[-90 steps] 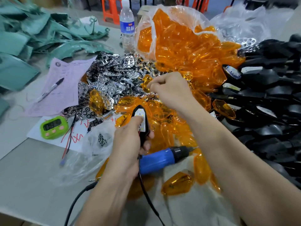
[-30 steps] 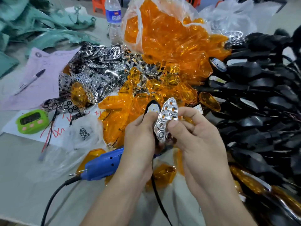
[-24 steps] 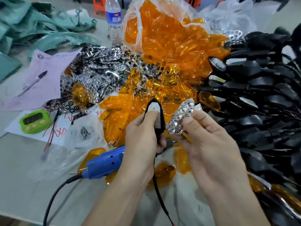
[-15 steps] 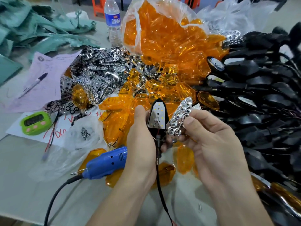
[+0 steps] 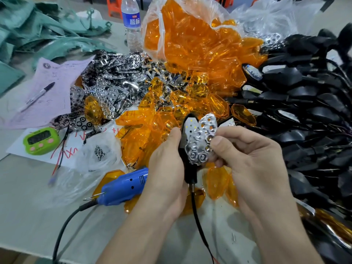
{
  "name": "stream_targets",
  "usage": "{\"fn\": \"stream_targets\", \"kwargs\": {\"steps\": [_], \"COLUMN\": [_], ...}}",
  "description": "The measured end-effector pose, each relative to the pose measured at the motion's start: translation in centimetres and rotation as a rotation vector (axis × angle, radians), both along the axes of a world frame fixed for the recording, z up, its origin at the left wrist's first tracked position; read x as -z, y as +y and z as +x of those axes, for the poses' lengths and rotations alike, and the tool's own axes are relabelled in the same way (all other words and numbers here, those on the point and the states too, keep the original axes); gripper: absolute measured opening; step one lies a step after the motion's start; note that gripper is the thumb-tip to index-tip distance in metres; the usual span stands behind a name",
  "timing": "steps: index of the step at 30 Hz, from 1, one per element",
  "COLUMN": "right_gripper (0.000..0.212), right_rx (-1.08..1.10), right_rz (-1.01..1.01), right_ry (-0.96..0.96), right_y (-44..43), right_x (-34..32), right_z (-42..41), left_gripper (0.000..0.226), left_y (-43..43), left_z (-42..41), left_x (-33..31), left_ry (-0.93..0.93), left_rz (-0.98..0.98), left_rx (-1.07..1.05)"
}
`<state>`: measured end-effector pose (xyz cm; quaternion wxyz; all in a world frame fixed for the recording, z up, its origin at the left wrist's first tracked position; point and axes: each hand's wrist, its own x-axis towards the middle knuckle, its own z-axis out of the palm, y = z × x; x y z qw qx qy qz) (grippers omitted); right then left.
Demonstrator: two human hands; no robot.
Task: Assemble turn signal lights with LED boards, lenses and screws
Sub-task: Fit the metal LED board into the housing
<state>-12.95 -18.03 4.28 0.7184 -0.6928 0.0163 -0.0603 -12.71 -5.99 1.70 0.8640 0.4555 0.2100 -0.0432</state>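
Right hand [image 5: 245,159] presses chrome reflector [image 5: 202,141] onto housing [image 5: 187,149] (left-held)

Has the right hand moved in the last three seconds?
Yes. The right hand came back from the silver heap toward the blue screwdriver, holding a silver plate.

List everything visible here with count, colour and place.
housing: one, black, LED board inside, in left hand
reflector: one, chrome, in right hand
lenses: many, orange, centre and big bag
loose reflectors: many, chrome, left of centre
loose housings: many, black, right
screwdriver: one, blue, front
screws: several, dark, small bag
timer: one, green, left
pen: one, on pink paper
bottle: one, clear, far
teal parts: many, far left
left hand: grips housing
right hand: pinches reflector
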Motion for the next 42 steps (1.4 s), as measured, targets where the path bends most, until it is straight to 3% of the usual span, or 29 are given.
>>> {"fn": "stream_targets", "kwargs": {"steps": [4, 11, 16, 18, 21, 24, 26, 30, 35, 37, 40, 42], "right_gripper": [0.022, 0.027, 0.023, 0.018, 0.018, 0.016, 0.015, 0.013, 0.03, 0.028, 0.014, 0.025], "right_rx": [0.037, 0.083, 0.174, 0.22, 0.215, 0.163, 0.125, 0.043, 0.026, 0.033, 0.095, 0.114], "right_rz": [-0.218, -0.362, -0.414, -0.437, -0.416, -0.347, -0.276, -0.27, -0.277, -0.259, -0.228, -0.267], "right_ry": [-0.029, -0.07, -0.133, -0.145, -0.148, -0.081, -0.04, -0.014, -0.044, -0.057, -0.063, 0.0], "right_y": [0.7, 1.4, 2.1, 2.3, 2.6, 2.5, 2.5, 2.6, 2.0, 2.0, 2.2, 2.0], "right_x": [0.4, 0.2, 0.2, 0.3, 0.4, 0.6, 0.8, 1.0, 0.8, 0.7, 1.0, 1.4], "right_z": [0.4, 0.8, 0.5, 0.4, 0.3, 0.7, 1.0, 1.1, 1.2, 1.1, 0.9, 0.7], "left_gripper": [0.043, 0.04, 0.022, 0.028, 0.021, 0.064, 0.075, 0.029, 0.026, 0.029, 0.027, 0.025], "left_y": [-0.1, 0.5, 0.8, 0.8, 1.1, 1.2, 1.3, 1.4, 3.5, 4.4, 4.5, 4.2], "left_z": [-0.2, -0.3, 0.0, 0.1, 0.2, 0.1, -0.2, 0.0, 0.9, 1.3, 1.6, 1.5], "left_x": [0.1, 0.7, 0.8, 0.6, 0.9, 0.9, 0.7, 1.3, 0.4, 0.2, 0.1, 0.2], "left_ry": [-0.012, -0.097, -0.246, -0.311, -0.336, -0.341, -0.292, -0.39, -0.531, -0.518, -0.47, -0.421], "left_rz": [-0.012, 0.066, 0.259, 0.339, 0.42, 0.449, 0.403, 0.463, 0.692, 0.668, 0.472, 0.337], "left_rx": [-0.003, 0.033, 0.104, 0.122, 0.037, -0.005, -0.026, 0.019, 0.281, 0.347, 0.283, 0.226]}}
